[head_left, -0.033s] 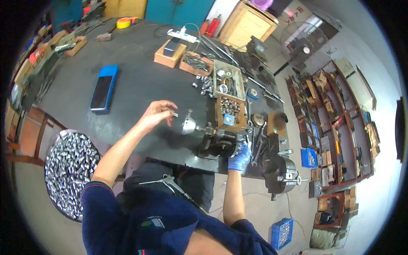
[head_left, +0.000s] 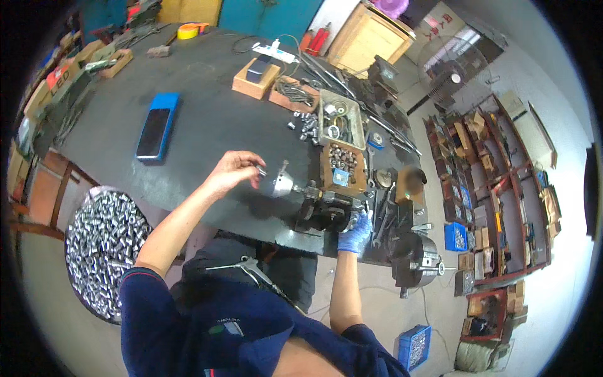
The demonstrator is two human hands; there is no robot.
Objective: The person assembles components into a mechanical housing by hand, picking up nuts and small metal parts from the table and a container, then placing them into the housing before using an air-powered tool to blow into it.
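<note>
A small black bench machine (head_left: 325, 212) sits at the near edge of the dark worktable (head_left: 213, 107), with a shiny metal chuck (head_left: 282, 184) on its left end. My bare left hand (head_left: 233, 173) hovers just left of the chuck and pinches a small metal part (head_left: 260, 168) between its fingertips. In a blue glove, my right hand (head_left: 355, 231) grips a handle at the machine's right end.
Behind the machine stand wooden boxes of metal parts (head_left: 342, 166) and a tray of rings (head_left: 339, 119). A blue-cased phone (head_left: 156, 125) lies to the left. A round bin of metal cylinders (head_left: 100, 242) stands on the floor at left, and a large chuck (head_left: 418, 254) hangs off the table's right corner.
</note>
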